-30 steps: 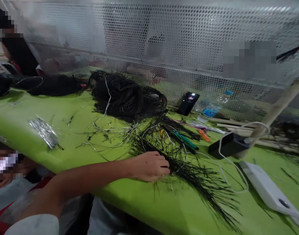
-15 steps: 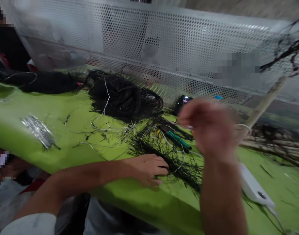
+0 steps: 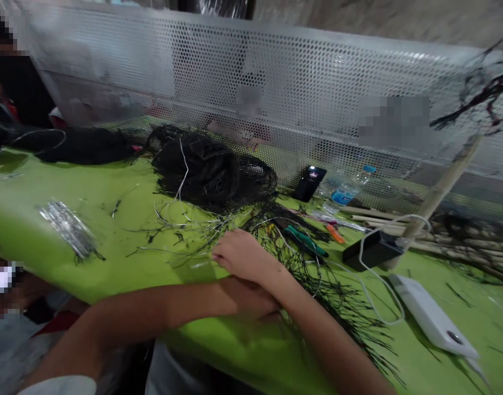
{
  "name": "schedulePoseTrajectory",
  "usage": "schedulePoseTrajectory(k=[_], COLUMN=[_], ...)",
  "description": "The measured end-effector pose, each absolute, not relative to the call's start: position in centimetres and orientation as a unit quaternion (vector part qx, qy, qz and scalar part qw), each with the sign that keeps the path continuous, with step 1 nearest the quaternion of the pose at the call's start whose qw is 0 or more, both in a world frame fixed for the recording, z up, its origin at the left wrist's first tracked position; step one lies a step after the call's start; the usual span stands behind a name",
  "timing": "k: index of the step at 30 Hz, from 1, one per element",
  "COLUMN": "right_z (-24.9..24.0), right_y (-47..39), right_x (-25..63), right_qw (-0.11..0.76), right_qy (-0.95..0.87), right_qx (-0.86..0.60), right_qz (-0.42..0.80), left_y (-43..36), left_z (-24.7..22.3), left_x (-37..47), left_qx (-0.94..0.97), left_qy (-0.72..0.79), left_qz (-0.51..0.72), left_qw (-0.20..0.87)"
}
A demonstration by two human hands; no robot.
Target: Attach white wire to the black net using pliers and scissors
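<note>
My right hand reaches across my left wrist, its fingers curled down near the tangle of thin wire strands. What they pinch, if anything, is hidden. Beneath it lies my left hand, low over the table's near edge; its fingers are mostly covered by my right forearm. A bundle of thin black twig-like strands spreads out behind and to the right of both hands. Green-handled pliers rest just beyond that bundle.
Black netted material is heaped at the back. Silvery wire pieces lie left on the green table. To the right are a phone, water bottle, black box, white power strip and upright stick.
My right hand has swung from its raised spot on the right, down and left across my left hand. The bottle, orange item and black box behind it have come into view.
</note>
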State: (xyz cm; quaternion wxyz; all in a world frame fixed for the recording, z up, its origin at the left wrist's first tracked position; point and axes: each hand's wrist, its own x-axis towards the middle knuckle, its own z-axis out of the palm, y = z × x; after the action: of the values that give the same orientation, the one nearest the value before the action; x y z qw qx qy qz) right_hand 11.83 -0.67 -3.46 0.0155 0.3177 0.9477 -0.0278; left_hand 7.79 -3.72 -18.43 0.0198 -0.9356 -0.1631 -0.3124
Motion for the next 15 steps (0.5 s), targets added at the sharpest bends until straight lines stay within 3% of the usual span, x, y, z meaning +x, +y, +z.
schedulePoseTrajectory(k=[4,9,13,15], right_z=[-0.6,3.8,7.4,8.9], right_y=[1.0,4.6,7.8,9.1], right_x=[13.2,14.0,13.1,12.3], right_qw=[-0.068,-0.264,-0.416,-0.453], right_qy=[0.915,0.877,0.816,0.793], right_qx=[0.397,0.383,0.392,0.402], right_qz=[0.001,-0.123,-0.086,-0.07], left_y=[-3.0,-2.4,-1.8,-1.7], left_z=[-16.0,-14.2,-13.9,-13.7], left_x=[7.8,7.1,6.9,6.9], left_qx=[-0.956,-0.963,-0.962,-0.962], left_qy=[-0.093,-0.082,-0.117,-0.134], left_qz=[-0.277,-0.255,-0.24,-0.233], left_qw=[-0.011,-0.045,-0.053,-0.056])
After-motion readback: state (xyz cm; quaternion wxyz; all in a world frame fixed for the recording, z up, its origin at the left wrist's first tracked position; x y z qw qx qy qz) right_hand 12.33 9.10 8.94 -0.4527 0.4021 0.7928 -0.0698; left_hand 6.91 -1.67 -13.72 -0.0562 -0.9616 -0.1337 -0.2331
